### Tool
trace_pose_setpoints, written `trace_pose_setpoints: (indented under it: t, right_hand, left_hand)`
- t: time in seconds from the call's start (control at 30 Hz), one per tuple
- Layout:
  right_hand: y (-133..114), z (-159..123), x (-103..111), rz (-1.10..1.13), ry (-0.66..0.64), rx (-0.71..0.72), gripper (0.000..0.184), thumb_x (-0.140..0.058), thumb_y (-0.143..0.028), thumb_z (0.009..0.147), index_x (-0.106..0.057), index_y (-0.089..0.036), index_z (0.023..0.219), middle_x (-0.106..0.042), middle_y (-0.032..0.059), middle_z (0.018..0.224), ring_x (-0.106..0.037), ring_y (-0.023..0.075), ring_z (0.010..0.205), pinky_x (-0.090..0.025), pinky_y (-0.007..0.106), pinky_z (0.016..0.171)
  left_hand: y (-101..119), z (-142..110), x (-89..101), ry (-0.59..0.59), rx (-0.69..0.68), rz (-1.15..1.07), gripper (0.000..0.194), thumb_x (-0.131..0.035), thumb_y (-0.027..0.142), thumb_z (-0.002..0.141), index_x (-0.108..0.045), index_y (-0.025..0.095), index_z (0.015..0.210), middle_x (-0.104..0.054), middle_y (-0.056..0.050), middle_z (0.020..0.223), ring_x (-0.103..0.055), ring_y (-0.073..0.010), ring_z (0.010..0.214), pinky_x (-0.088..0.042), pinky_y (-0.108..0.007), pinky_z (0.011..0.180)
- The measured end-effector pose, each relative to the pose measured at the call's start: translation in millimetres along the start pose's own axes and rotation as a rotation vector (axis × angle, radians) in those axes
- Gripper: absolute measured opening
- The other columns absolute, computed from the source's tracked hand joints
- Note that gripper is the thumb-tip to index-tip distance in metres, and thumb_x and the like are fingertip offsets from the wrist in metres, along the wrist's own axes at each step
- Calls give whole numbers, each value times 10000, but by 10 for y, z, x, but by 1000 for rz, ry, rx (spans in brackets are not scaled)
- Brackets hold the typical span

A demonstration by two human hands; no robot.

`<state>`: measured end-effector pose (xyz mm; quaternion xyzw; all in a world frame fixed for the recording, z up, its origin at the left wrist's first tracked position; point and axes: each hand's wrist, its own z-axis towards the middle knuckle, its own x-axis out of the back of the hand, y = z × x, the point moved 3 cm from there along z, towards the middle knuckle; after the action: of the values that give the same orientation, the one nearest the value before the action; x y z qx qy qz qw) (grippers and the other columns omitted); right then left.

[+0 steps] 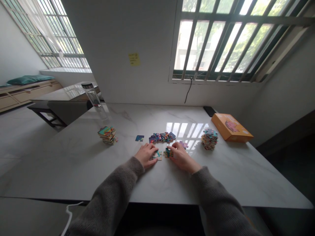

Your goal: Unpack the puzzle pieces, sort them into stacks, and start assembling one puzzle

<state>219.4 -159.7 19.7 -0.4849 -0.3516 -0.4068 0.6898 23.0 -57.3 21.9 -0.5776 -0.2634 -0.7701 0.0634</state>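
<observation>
My left hand (147,154) rests on the white marble table (73,164), fingers curled, fingertips on a small puzzle piece (157,155). My right hand (180,156) pinches another colourful puzzle piece (168,152) right beside it. Just beyond both hands lies a row of joined puzzle pieces (162,136). A single blue piece (139,138) lies apart to the left of that row.
A stack of puzzle pieces (108,134) stands at the left and another stack (209,139) at the right. An orange box (231,127) lies at the far right, a clear bottle (95,100) at the far left. A black object (209,110) lies by the wall.
</observation>
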Motion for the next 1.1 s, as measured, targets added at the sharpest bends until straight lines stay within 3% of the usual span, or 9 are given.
trace_pose_setpoints:
  t: [0.1,0.27,0.43,0.6,1.1]
  right_hand:
    - [-86,-3,19,14,-15,33,522,-610,-91,826,-567,-232,1327,-547,106,1222,-559,226,1097,-480,374,953]
    - [-185,-9,23,-31,-67,41,443,-647,-207,888,-590,-239,1327,-583,105,1156,-526,256,1064,-450,426,958]
    - [-214,-17,10,-31,-58,52,368,-642,-278,919,-640,-323,1284,-586,81,1090,-501,251,1037,-434,412,930]
    - [-236,-6,4,-54,-41,33,304,-611,-300,947,-674,-320,1243,-585,82,1070,-508,243,1014,-423,405,919]
    - [-249,1,31,-82,-54,41,270,-655,-278,920,-697,-327,1182,-602,67,1048,-519,231,996,-422,380,887]
  left_hand:
    - [-2,0,-2,1,8,-1,427,-660,339,817,-628,183,1214,-609,-110,1164,-523,-296,1105,-440,-450,966]
    - [-3,4,-9,-2,9,-3,430,-660,345,813,-629,190,1213,-608,-103,1164,-521,-288,1103,-433,-439,966]
    - [4,7,-4,-6,12,-18,434,-658,330,817,-625,201,1231,-616,-95,1175,-517,-288,1112,-427,-436,959]
    - [13,6,-9,-2,-5,-24,428,-672,311,820,-635,192,1229,-625,-94,1170,-520,-286,1102,-431,-434,940]
    - [17,-7,-47,50,-103,-7,243,-635,311,899,-710,306,1130,-596,-66,1051,-513,-254,999,-429,-403,869]
